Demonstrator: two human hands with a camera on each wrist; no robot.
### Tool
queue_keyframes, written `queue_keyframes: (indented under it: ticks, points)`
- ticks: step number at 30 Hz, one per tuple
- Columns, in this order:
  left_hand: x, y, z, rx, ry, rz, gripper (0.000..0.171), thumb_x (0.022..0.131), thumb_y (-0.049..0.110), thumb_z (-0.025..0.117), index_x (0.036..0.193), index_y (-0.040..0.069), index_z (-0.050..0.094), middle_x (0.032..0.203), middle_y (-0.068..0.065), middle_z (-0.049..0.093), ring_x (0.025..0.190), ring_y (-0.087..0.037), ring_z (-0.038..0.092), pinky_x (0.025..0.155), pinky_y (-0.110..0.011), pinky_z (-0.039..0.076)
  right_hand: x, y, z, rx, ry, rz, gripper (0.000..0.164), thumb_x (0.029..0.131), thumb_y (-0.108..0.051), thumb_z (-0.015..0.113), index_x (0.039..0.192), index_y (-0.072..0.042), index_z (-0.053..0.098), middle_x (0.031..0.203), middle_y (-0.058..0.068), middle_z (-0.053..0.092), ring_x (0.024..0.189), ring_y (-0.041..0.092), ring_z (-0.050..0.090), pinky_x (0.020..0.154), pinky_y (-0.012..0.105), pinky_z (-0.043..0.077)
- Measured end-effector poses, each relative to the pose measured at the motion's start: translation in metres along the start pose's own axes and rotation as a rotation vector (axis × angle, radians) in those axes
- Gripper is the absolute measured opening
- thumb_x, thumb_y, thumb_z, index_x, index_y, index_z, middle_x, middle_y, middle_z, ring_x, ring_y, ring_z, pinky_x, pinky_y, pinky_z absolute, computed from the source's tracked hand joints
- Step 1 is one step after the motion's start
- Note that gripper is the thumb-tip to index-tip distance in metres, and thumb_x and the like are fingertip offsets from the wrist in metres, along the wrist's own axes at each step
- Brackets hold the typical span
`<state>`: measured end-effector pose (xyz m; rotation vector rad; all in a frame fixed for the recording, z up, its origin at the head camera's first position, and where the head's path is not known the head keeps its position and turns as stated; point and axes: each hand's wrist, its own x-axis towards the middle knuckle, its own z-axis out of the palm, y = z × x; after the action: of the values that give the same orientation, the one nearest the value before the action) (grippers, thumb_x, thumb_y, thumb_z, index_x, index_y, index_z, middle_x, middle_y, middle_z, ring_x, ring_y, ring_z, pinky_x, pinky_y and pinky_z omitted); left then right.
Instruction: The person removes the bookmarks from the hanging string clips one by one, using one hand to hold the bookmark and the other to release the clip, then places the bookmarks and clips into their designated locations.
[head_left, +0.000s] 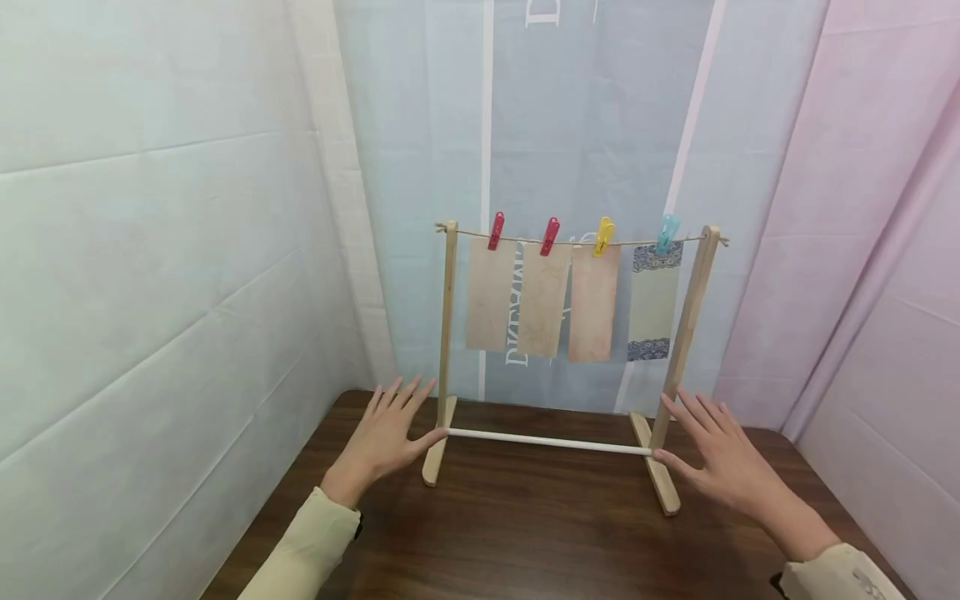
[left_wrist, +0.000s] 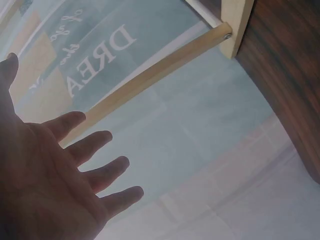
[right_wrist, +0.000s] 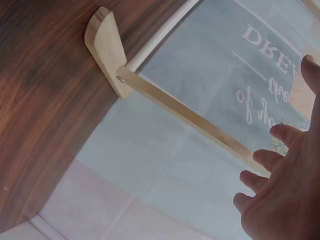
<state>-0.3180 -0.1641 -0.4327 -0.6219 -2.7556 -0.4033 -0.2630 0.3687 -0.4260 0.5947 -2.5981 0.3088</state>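
Note:
A small wooden drying rack [head_left: 448,333] stands on the dark table, with a white rod [head_left: 551,441] joining its two feet. Along its string hang several paper cards, three plain beige or pinkish, such as the pinkish card [head_left: 594,308], and one patterned card [head_left: 652,304] with blue borders. Two red clothespins [head_left: 497,231], a yellow clothespin [head_left: 603,237] and a light blue clothespin [head_left: 667,234] hold them. My left hand [head_left: 386,437] is beside the left post, fingers spread, holding nothing. Beside the right post, my right hand [head_left: 720,462] also has its fingers spread and holds nothing.
The brown wooden table [head_left: 525,525] extends in front of the rack. Behind it hangs a blue-grey cloth [head_left: 600,108] with white lettering. A pale cloth wall [head_left: 165,250] stands at the left and a pinkish one [head_left: 847,208] at the right.

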Motion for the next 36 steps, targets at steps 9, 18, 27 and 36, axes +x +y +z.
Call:
queue_keyframes:
  ticks: [9, 18, 27, 36]
  points:
    - [0.002, 0.007, -0.009, -0.012, 0.027, 0.030, 0.090, 0.102, 0.069, 0.058, 0.171, 0.018, 0.030, 0.175, -0.011, 0.032, 0.161, -0.043, 0.025, 0.128, -0.065, 0.018, 0.010, -0.008, -0.005, -0.014, 0.005, -0.042, 0.088, 0.099, -0.047, 0.076, 0.170, -0.018, 0.032, 0.171, 0.026, 0.031, 0.155, 0.054, 0.027, 0.133, 0.051, -0.005]
    - [0.006, 0.013, -0.016, -0.031, 0.051, 0.048, 0.089, 0.102, 0.067, 0.059, 0.170, 0.017, 0.030, 0.174, -0.008, 0.033, 0.162, -0.038, 0.026, 0.131, -0.059, 0.016, 0.024, -0.018, -0.011, -0.010, 0.020, -0.081, 0.089, 0.097, -0.047, 0.078, 0.169, -0.017, 0.035, 0.174, 0.021, 0.029, 0.155, 0.054, 0.028, 0.127, 0.066, 0.015]
    - [0.011, 0.020, -0.027, -0.032, 0.052, 0.057, 0.092, 0.102, 0.073, 0.052, 0.172, 0.019, 0.027, 0.175, -0.008, 0.032, 0.162, -0.036, 0.027, 0.130, -0.060, 0.020, 0.037, -0.030, -0.021, -0.048, 0.018, -0.113, 0.089, 0.099, -0.049, 0.076, 0.170, -0.018, 0.033, 0.173, 0.021, 0.031, 0.157, 0.049, 0.029, 0.133, 0.053, 0.010]
    - [0.018, 0.028, -0.028, -0.091, 0.056, 0.061, 0.090, 0.102, 0.072, 0.054, 0.171, 0.019, 0.029, 0.175, -0.006, 0.033, 0.160, -0.037, 0.031, 0.126, -0.063, 0.027, 0.054, -0.040, -0.031, -0.064, 0.037, -0.160, 0.086, 0.099, -0.050, 0.076, 0.168, -0.016, 0.037, 0.173, 0.020, 0.032, 0.156, 0.048, 0.031, 0.133, 0.050, 0.012]
